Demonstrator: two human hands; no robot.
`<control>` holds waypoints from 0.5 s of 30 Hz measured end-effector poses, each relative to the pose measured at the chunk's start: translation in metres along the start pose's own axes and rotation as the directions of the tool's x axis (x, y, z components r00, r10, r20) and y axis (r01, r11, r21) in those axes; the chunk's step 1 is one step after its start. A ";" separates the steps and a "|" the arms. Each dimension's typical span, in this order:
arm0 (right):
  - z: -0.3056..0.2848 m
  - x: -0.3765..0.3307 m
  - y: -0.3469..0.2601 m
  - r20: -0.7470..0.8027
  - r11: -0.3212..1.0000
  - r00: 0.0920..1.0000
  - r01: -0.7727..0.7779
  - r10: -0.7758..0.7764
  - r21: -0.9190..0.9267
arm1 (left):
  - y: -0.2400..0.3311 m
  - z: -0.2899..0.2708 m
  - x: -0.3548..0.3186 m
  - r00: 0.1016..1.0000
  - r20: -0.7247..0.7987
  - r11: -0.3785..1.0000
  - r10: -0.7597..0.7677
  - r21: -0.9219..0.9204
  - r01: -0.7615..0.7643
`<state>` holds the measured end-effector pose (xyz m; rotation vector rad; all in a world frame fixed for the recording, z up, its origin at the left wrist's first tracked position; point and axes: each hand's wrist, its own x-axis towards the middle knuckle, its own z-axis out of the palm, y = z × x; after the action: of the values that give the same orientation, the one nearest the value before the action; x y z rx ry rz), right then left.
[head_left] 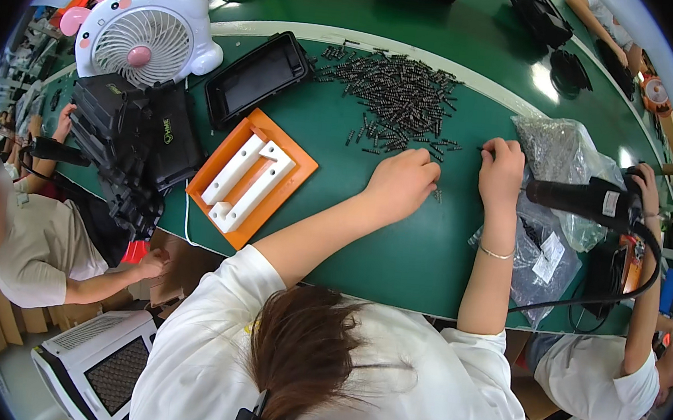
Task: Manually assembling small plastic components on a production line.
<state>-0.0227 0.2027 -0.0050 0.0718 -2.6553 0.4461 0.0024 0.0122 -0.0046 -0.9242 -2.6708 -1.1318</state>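
Observation:
A loose heap of small black ribbed, screw-like pieces [399, 91] lies on the green table in front of me. At its near edge rests my left hand [404, 182], fingers curled together; whatever they hold is hidden. A couple of tiny pieces [438, 195] lie just beside those fingertips. To the right of the heap, my right hand [501, 172] is raised with thumb and fingers pinched, and a small dark tip like one of the black pieces shows at them. An orange tray [289, 180] holding white blocks with holes [236, 171] sits left of my left forearm.
A black open bin [216, 103], black cases [171, 128] and a white-and-pink fan [140, 33] stand at the left. Clear plastic bags [554, 149] and a black corded handheld tool [577, 201], near another person's hand [646, 189], are at the right. Another person sits left.

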 end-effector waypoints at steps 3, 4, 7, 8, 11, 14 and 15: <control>0.002 0.000 -0.004 -0.025 0.999 1.000 0.014 -0.013 0.035 | -0.006 0.007 -0.001 0.995 -0.093 1.000 0.020 -0.020 -0.022; 0.001 0.000 -0.009 -0.056 0.998 0.998 0.040 -0.037 0.057 | -0.007 0.008 0.000 0.993 -0.115 1.000 0.008 -0.007 -0.009; -0.009 -0.001 -0.030 -0.020 0.954 1.000 -0.002 0.009 0.299 | -0.006 0.005 0.003 0.984 -0.176 1.000 0.019 -0.009 -0.021; -0.012 -0.002 -0.039 0.006 0.932 0.999 -0.032 0.031 0.362 | -0.005 0.003 0.003 0.987 -0.158 0.999 -0.027 -0.029 0.023; -0.022 -0.010 -0.062 0.094 0.868 0.996 -0.054 0.008 0.493 | -0.006 -0.002 -0.001 0.983 -0.184 0.987 -0.020 -0.162 -0.011; -0.018 -0.016 -0.075 0.165 0.815 0.986 -0.077 -0.023 0.574 | -0.011 -0.001 0.000 0.960 -0.273 0.952 -0.057 -0.306 -0.031; -0.016 -0.018 -0.076 0.151 0.808 0.987 -0.047 -0.052 0.587 | -0.012 0.001 0.001 0.948 -0.311 0.941 -0.070 -0.337 -0.041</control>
<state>0.0097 0.1352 0.0233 0.3136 -2.5585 1.3065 -0.0051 0.0072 -0.0120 -0.6856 -2.2676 -1.6267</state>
